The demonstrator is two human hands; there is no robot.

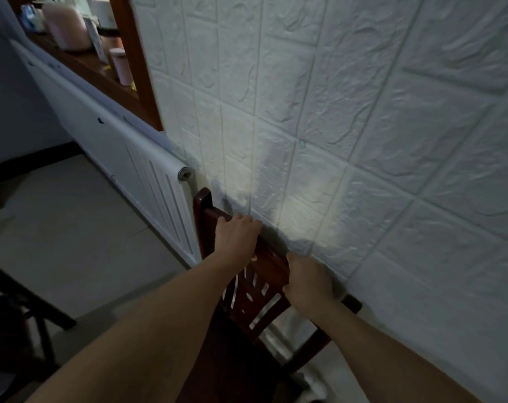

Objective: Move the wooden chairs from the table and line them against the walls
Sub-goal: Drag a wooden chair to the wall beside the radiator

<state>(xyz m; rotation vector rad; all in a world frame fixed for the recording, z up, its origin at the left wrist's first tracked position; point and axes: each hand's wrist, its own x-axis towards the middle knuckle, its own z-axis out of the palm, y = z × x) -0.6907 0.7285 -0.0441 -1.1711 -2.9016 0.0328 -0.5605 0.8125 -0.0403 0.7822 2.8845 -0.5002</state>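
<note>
Setting a wooden chair back-first against the white brick-pattern wall.
Head view: its top rail sits at the wall, beside a white radiator, so this chair looks nearly placed; other chairs are out of sight. Left hand and right hand both grip the top rail, fingers curled over it.

chair legs cut off by bottom edge; shelf jars blurred.

Dark reddish wooden chair with slatted back stands upright, its top rail against the wall
</note>
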